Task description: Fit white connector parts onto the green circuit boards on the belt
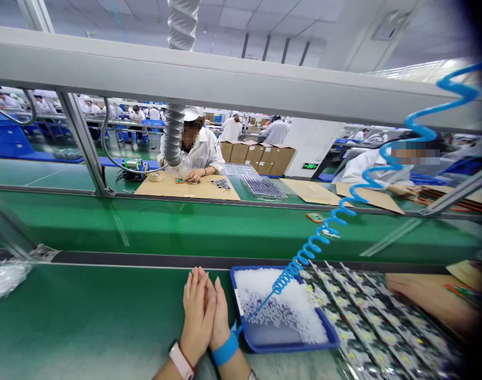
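Note:
My left hand [196,316] and my right hand [220,314] rest palm against palm over the green tabletop, fingers stretched out and pointing away from me. Nothing shows between them, though the space between the palms is hidden. On my left wrist is a watch with a pale pink strap [181,361]. A blue wrist strap [226,350] circles my right wrist, and a blue coiled cord [304,253] runs down toward it. Just right of my right hand stands a blue tray [290,348] with many small white plastic pieces [280,295] heaped in it.
Rows of circuit boards [367,322] lie right of the tray, beside another person's arm [426,295]. A green conveyor belt [209,227] crosses ahead, carrying a small orange-edged board [315,217]. Clear plastic bags [6,279] lie at far left. Co-workers sit across the belt.

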`<state>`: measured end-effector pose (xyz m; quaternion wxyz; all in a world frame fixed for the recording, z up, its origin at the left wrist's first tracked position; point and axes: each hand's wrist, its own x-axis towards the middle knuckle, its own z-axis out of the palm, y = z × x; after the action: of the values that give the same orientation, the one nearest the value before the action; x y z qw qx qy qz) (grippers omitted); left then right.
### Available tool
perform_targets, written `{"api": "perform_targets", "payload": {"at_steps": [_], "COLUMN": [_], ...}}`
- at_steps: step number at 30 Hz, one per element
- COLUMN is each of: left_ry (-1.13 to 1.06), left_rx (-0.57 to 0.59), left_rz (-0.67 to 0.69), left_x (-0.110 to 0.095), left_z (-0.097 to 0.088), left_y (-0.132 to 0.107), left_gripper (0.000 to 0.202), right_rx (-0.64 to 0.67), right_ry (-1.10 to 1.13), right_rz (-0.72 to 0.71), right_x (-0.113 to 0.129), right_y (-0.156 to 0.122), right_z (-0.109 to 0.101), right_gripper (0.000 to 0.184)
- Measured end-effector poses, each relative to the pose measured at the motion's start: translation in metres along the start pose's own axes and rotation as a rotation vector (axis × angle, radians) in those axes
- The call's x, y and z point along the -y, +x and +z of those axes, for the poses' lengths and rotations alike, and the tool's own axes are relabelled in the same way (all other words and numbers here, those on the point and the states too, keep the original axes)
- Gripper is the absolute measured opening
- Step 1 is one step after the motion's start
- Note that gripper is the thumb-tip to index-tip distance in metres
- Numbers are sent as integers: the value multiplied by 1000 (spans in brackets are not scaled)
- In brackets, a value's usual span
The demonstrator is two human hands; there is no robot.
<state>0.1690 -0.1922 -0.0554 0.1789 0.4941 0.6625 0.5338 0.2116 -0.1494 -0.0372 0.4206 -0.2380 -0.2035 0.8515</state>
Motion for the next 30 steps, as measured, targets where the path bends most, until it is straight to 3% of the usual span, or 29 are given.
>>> {"api": "perform_targets", "payload": {"at_steps": [3, 9, 20, 30], "left_ry": [-58, -92, -31, -40], "left_rx": [3, 26, 28, 56], "left_rz": [1, -23, 103, 109], "left_x": [2, 3, 12, 12], "left_z": [2, 2, 10, 7], "left_y": [1, 1, -1, 0], "left_gripper": [50, 49, 48, 44], "right_rx": [-5, -45, -94, -138], "right_ry": [34, -23, -40, -47], "right_rz": [60, 20, -11, -73], "right_x": [2, -1, -2, 2], "right_y": [-1, 2, 11, 12], "right_z": [1, -4, -16, -14], "right_gripper": [59, 57, 51, 32]}}
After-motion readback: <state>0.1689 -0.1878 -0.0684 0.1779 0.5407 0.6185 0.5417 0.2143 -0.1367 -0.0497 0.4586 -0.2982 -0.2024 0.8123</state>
